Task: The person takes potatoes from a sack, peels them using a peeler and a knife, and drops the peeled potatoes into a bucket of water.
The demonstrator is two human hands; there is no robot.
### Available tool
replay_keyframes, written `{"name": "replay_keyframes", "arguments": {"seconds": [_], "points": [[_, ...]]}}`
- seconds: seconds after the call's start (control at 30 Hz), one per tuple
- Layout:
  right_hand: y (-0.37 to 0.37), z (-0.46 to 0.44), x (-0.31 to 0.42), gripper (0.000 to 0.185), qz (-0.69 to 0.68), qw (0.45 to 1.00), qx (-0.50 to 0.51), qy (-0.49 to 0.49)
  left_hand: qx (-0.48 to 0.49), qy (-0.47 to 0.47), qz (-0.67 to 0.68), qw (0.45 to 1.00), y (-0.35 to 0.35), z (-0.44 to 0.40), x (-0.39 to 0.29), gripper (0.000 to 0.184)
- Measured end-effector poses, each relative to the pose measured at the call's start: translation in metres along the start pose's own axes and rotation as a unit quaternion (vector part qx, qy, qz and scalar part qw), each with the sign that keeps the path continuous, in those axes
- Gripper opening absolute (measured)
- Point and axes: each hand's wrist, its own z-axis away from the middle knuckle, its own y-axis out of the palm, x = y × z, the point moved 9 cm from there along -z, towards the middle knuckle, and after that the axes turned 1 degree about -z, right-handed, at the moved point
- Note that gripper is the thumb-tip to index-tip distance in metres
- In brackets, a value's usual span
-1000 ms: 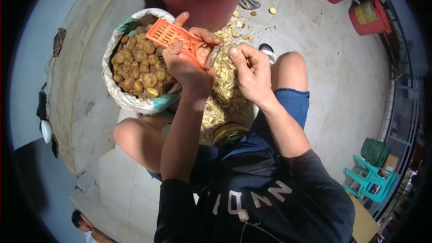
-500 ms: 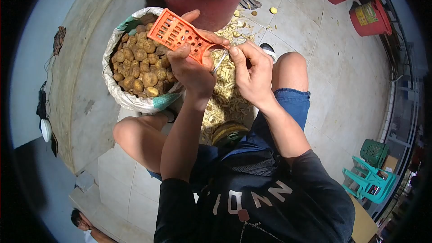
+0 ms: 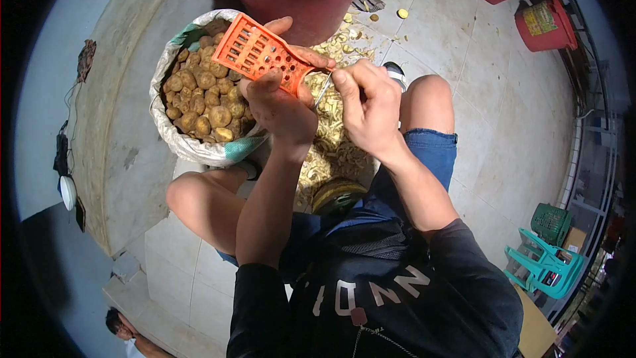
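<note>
An orange peeler (image 3: 262,54) with slots, round holes and a metal blade at its lower right end lies in my left hand (image 3: 281,109), which is closed round it above the sack's right side. My right hand (image 3: 372,103) is closed in a pinch at the blade end of the peeler; what its fingertips hold, if anything, is too small to tell. Brown potatoes (image 3: 205,96) fill a white sack (image 3: 162,122) to the left. Pale peelings (image 3: 331,162) cover the floor below my hands.
A large red tub (image 3: 298,0) stands beyond the sack. Two red buckets (image 3: 544,25) are at the upper right. A green basket (image 3: 551,223) and a turquoise stool (image 3: 546,262) are at the lower right. Another person (image 3: 126,331) is at the lower left.
The peeler has tilted and now shows its slotted face more fully. My right hand has come in against its blade end, where a gap showed before.
</note>
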Motion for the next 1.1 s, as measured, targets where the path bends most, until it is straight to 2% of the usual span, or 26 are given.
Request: {"name": "replay_keyframes", "arguments": {"seconds": [0.3,0.4,0.47,0.6,0.7,0.8,0.87,0.9,0.97,1.0,1.03,1.1], "points": [[-0.001,0.002,0.001,0.013,-0.001,1.0,0.003,0.006,-0.003,0.018,-0.021,1.0,0.003,0.001,-0.005,0.065],[0.003,0.004,0.008,0.015,-0.013,1.0,0.007,-0.024,0.01,0.022,-0.011,1.0,0.003,0.001,-0.004,0.064],[0.0,0.0,-0.002,0.016,-0.019,1.0,-0.003,0.019,0.003,0.013,-0.012,1.0,0.001,0.001,-0.004,0.064],[0.003,0.006,0.011,0.018,-0.019,1.0,0.002,-0.024,0.0,-0.002,0.007,1.0,0.0,0.001,-0.001,0.064],[0.001,0.002,0.0,0.013,-0.008,1.0,-0.002,0.014,-0.001,0.02,-0.001,1.0,0.0,-0.001,-0.003,0.063],[0.003,0.01,0.013,0.013,-0.026,0.999,0.0,-0.031,0.001,-0.007,0.011,1.0,-0.001,0.0,0.001,0.062],[0.004,0.006,0.005,0.015,-0.006,1.0,0.006,-0.004,-0.014,-0.022,-0.01,1.0,-0.003,0.003,0.001,0.062],[0.004,0.006,0.001,0.015,-0.008,1.0,0.004,0.007,-0.019,0.018,-0.066,0.997,-0.002,0.003,-0.004,0.062],[0.003,0.006,0.007,0.019,-0.026,1.0,-0.009,-0.016,0.006,0.004,0.033,0.999,-0.002,-0.001,0.004,0.06],[0.004,0.012,0.018,0.021,-0.045,0.998,-0.019,-0.045,0.006,0.006,0.035,0.999,-0.001,-0.001,0.003,0.06],[0.009,0.016,0.019,0.024,-0.038,0.999,0.01,-0.036,0.002,0.001,0.041,0.999,-0.001,-0.001,0.003,0.06],[0.006,0.005,0.007,0.023,-0.032,0.999,0.001,-0.01,0.003,0.001,0.015,1.0,-0.001,0.0,0.001,0.062]]}}
